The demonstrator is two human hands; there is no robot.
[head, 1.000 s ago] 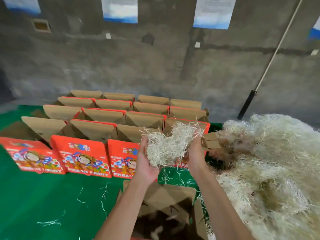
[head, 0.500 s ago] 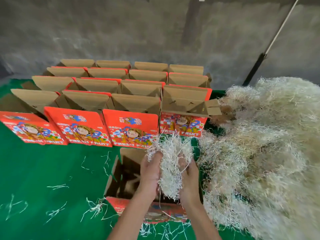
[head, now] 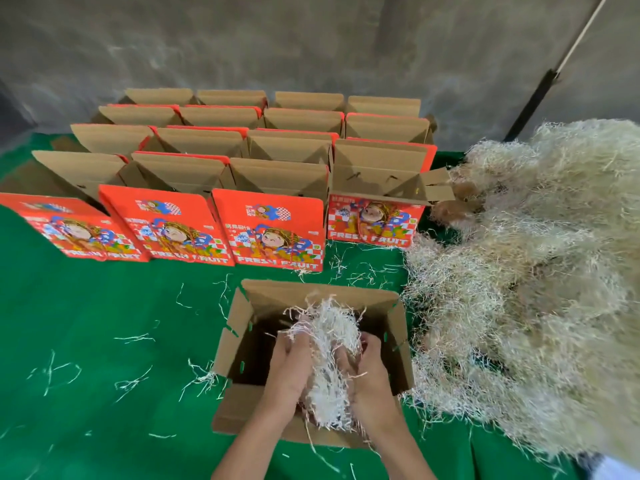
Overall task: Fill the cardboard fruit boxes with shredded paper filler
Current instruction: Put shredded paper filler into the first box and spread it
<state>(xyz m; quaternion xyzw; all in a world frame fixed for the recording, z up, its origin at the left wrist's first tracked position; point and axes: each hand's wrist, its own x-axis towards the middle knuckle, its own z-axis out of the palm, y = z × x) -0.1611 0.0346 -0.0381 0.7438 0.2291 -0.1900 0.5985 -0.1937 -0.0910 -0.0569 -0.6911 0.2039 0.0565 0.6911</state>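
Over the open box, I log one filler wad, clasped between left hand and right hand, cavity directly beneath.

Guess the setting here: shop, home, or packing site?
Most likely a small packing area for fruit gift boxes, not a shop. Rows of open red "FRESH FRUIT" boxes stand on a green cloth against a bare concrete wall, beside a big heap of shredded paper.
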